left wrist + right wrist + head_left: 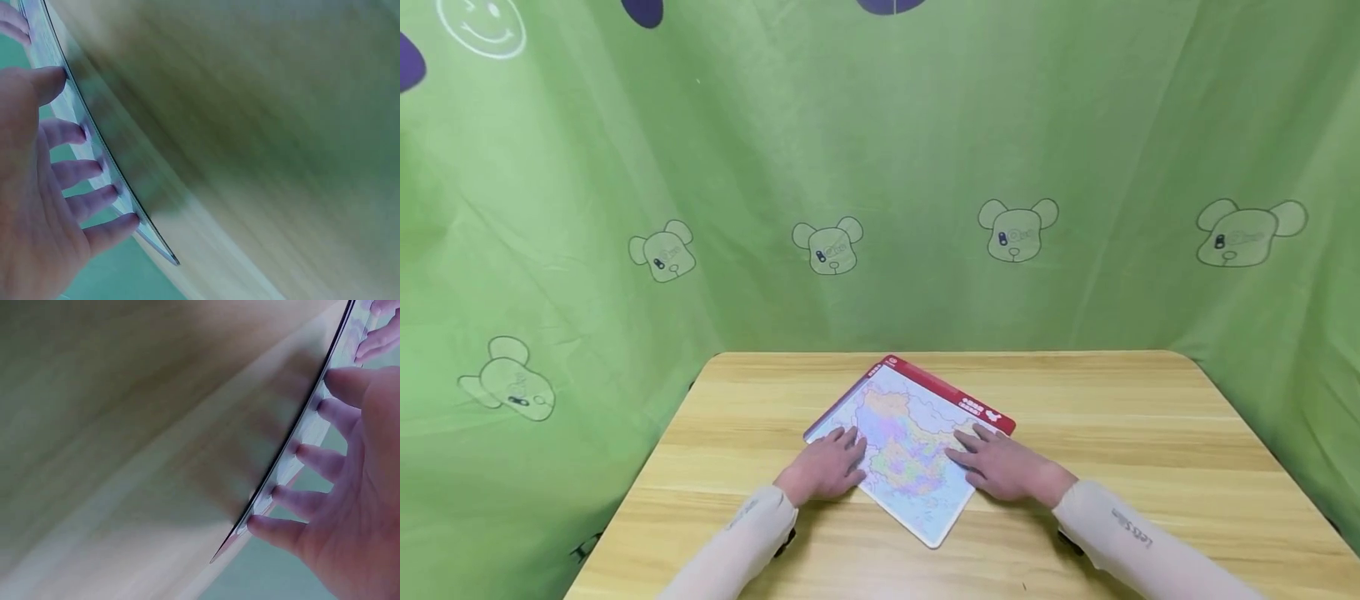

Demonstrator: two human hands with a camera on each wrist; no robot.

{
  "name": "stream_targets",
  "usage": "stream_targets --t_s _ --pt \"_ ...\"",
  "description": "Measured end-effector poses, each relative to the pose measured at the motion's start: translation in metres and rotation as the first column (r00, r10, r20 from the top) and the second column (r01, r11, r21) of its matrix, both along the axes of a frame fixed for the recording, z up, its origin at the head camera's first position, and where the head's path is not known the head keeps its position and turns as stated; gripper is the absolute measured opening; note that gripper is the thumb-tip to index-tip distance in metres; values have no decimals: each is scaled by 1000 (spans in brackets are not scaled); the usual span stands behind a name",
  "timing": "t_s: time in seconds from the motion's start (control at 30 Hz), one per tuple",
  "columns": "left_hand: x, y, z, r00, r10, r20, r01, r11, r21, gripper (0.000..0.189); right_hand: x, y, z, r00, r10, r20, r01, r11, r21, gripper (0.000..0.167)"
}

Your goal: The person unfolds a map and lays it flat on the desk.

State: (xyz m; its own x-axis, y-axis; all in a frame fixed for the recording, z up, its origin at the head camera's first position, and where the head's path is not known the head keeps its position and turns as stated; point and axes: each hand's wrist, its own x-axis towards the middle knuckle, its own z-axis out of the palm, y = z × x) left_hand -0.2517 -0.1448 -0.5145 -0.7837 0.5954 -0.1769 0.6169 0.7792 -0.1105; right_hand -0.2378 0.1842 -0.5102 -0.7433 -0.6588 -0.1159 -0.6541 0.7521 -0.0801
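A flat map sheet [902, 446] with a red header strip and pastel-coloured regions lies turned cornerwise on the wooden table, one corner pointing toward me. My left hand [829, 467] rests its fingertips on the map's left edge, fingers spread. On the opposite edge, the fingers of my right hand [1009, 468] are spread over the map, near the red strip. From the left wrist view, the thumb and fingertips of the left hand [44, 194] touch the sheet's upper face. The right wrist view shows the right hand [356, 481] pressing its fingertips along the thin edge.
The light wood table [1150, 450] extends around the map on every side. Behind it and to the sides hangs a green curtain [895, 150] printed with bear heads. Both forearms wear pale sleeves [1138, 533].
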Motion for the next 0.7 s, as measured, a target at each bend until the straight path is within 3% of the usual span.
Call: stream_targets --t_s 0.4,0.7 --pt "18 9 -1 999 -38 -10 38 999 -14 64 -17 5 -2 1000 -15 -3 15 1000 2 47" --pt "32 17 -2 994 -84 -66 80 995 -55 63 -24 10 -3 1000 23 2 -23 999 -37 47"
